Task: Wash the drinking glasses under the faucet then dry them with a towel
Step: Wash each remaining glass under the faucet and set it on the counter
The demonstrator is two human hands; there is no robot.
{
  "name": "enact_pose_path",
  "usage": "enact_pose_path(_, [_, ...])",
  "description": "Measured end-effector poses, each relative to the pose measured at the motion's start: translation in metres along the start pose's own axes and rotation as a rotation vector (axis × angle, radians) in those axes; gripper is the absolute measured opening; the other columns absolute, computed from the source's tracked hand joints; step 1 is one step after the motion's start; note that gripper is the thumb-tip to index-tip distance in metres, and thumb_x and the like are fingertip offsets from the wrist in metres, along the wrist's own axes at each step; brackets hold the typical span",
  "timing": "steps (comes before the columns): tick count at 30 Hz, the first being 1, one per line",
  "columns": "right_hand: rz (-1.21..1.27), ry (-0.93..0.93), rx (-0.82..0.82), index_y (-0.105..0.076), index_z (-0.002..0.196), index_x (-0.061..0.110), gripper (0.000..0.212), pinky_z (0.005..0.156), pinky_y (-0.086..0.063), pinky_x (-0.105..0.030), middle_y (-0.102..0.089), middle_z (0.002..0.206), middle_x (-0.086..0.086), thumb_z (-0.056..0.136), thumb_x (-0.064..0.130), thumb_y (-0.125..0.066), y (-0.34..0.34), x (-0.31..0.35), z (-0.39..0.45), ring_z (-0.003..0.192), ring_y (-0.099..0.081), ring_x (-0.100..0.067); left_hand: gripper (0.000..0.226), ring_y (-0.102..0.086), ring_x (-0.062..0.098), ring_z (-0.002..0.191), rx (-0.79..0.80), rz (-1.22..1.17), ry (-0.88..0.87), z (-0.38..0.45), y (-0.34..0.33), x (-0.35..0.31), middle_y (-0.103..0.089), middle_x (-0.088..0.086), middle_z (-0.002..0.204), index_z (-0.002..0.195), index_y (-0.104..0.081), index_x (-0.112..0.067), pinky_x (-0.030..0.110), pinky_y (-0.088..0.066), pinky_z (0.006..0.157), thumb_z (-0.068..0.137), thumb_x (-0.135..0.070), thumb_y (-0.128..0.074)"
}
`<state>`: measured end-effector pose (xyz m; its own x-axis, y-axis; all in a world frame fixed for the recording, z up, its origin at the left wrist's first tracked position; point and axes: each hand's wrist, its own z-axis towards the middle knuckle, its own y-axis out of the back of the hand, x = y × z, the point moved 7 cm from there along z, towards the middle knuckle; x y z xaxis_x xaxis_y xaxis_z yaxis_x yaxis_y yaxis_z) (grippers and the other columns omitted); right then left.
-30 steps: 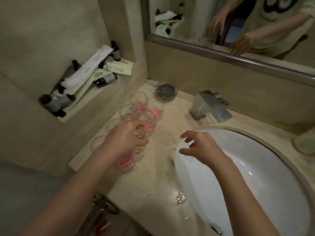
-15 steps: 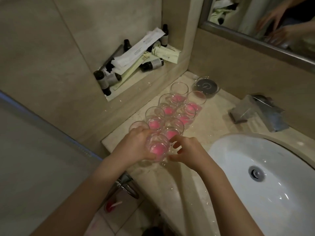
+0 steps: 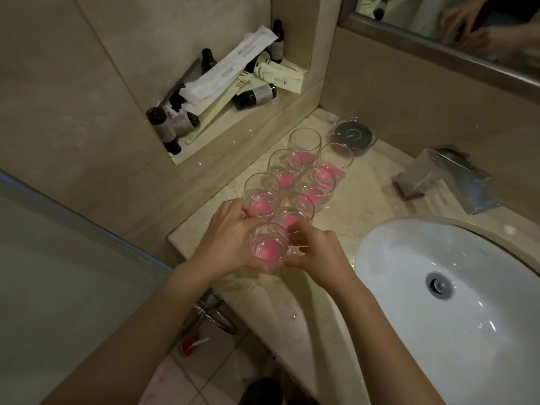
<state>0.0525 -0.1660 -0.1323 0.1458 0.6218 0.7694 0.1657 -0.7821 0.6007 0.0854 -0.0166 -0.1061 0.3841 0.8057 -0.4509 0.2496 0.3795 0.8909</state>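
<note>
Standing nearest on the countertop (image 3: 365, 182), one pink-bottomed glass (image 3: 267, 246) is gripped by curled left hand (image 3: 230, 241) and right hand (image 3: 317, 255) fingers.

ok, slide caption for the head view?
Both hands grip a clear pink-bottomed drinking glass on the beige counter beside the white sink.

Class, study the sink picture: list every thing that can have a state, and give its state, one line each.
Nearest glass: upright, pink at its bottom, held by both hands.
Left hand: grips the glass's side.
Right hand: fingers curled against the glass.
Other glasses: upright on the counter, pink at their bottoms, unwashed.
Faucet: no water seen running.
Sink: drain unplugged, basin wet.
Toiletry bottles: some lying, some standing, capped.
</note>
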Motion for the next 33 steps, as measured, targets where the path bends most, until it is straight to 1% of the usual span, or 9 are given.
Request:
enact_pose_path(4, [0.129,-0.023,-0.029,-0.067,0.106,0.012,0.053,0.086,-0.054,-0.028,-0.072,0.095,-0.005,0.058,0.007,-0.09,0.008,-0.009,-0.005,0.093,-0.067,-0.015,0.103,-0.038,0.015,0.105,-0.027,-0.08,-0.005,-0.001,-0.005,-0.002,-0.042,-0.006,0.108,0.12,-0.07,-0.018,0.043,-0.043,0.098,0.039,-0.079,-0.059])
enact_pose_path(8, [0.289,-0.049,-0.039,-0.07,0.105,0.016,0.054,0.079,-0.051,-0.012,-0.072,0.093,-0.001,0.056,0.005,-0.091,0.028,-0.018,-0.019,0.09,-0.067,-0.005,0.097,-0.033,0.006,0.103,-0.049,-0.205,-0.008,-0.001,-0.006,-0.016,-0.041,-0.007,0.108,0.119,-0.069,-0.017,0.02,-0.034,0.094,0.035,-0.061,-0.086])
enact_pose_path(12, [0.421,-0.071,-0.093,-0.07,0.097,0.025,0.05,0.084,-0.053,-0.018,-0.073,0.094,0.004,0.056,0.006,-0.091,0.06,-0.035,-0.041,0.092,-0.067,-0.002,0.093,-0.042,0.012,0.108,-0.036,-0.293,-0.032,0.007,-0.01,-0.049,-0.042,-0.004,0.113,0.12,-0.068,-0.016,0.002,-0.028,0.09,0.035,-0.041,-0.097])
enact_pose_path(16, [0.545,-0.133,-0.185,-0.07,0.096,0.026,0.051,0.086,-0.056,-0.028,-0.074,0.097,0.002,0.057,0.001,-0.089,0.096,-0.069,-0.066,0.095,-0.069,-0.009,0.101,-0.041,-0.009,0.105,0.028,-0.417,-0.1,0.028,-0.031,-0.097,-0.04,-0.009,0.109,0.12,-0.068,-0.013,-0.004,-0.025,0.088,0.029,-0.046,-0.095])
enact_pose_path(18, [0.588,-0.151,-0.242,-0.069,0.098,0.025,0.051,0.085,-0.057,-0.032,-0.074,0.1,0.002,0.059,-0.002,-0.087,0.115,-0.087,-0.081,0.096,-0.07,-0.012,0.099,-0.04,-0.02,0.101,0.071,-0.471,-0.117,0.039,-0.045,-0.124,-0.039,-0.015,0.108,0.12,-0.068,-0.012,-0.005,-0.026,0.085,0.03,-0.04,-0.097])
enact_pose_path(20, [0.63,-0.164,-0.303,-0.069,0.101,0.023,0.051,0.082,-0.057,-0.03,-0.073,0.103,0.002,0.061,-0.004,-0.086,0.135,-0.105,-0.094,0.096,-0.07,-0.014,0.1,-0.039,-0.025,0.099,0.084,-0.515,-0.145,0.051,-0.061,-0.149,-0.04,-0.017,0.108,0.119,-0.068,-0.015,-0.004,-0.028,0.083,0.028,-0.054,-0.087])
enact_pose_path(24, [0.702,-0.172,-0.396,-0.068,0.108,0.018,0.048,0.079,-0.055,-0.022,-0.07,0.109,0.002,0.067,-0.004,-0.081,0.17,-0.141,-0.118,0.096,-0.07,-0.016,0.094,-0.042,-0.022,0.099,0.175,-0.55,-0.162,0.075,-0.097,-0.198,-0.042,-0.022,0.11,0.116,-0.063,-0.031,-0.002,-0.033,0.077,0.029,-0.065,-0.076])
enact_pose_path(29, [0.762,-0.193,-0.493,-0.067,0.111,0.019,0.046,0.071,-0.054,-0.021,-0.068,0.113,0.0,0.072,-0.004,-0.078,0.197,-0.187,-0.127,0.093,-0.071,-0.015,0.093,-0.054,-0.01,0.106,0.267,-0.644,-0.184,0.105,-0.141,-0.235,-0.052,-0.022,0.116,0.119,-0.065,-0.03,0.01,-0.044,0.086,0.032,-0.058,-0.082])
enact_pose_path(33, [0.765,-0.218,-0.541,-0.067,0.111,0.024,0.046,0.082,-0.052,-0.054,-0.068,0.112,0.008,0.074,0.001,-0.078,0.207,-0.217,-0.121,0.095,-0.071,-0.013,0.076,-0.066,-0.002,0.101,0.349,-0.76,-0.178,0.125,-0.171,-0.252,-0.07,-0.024,0.104,0.109,-0.064,-0.041,0.016,-0.05,0.085,0.039,-0.028,-0.093])
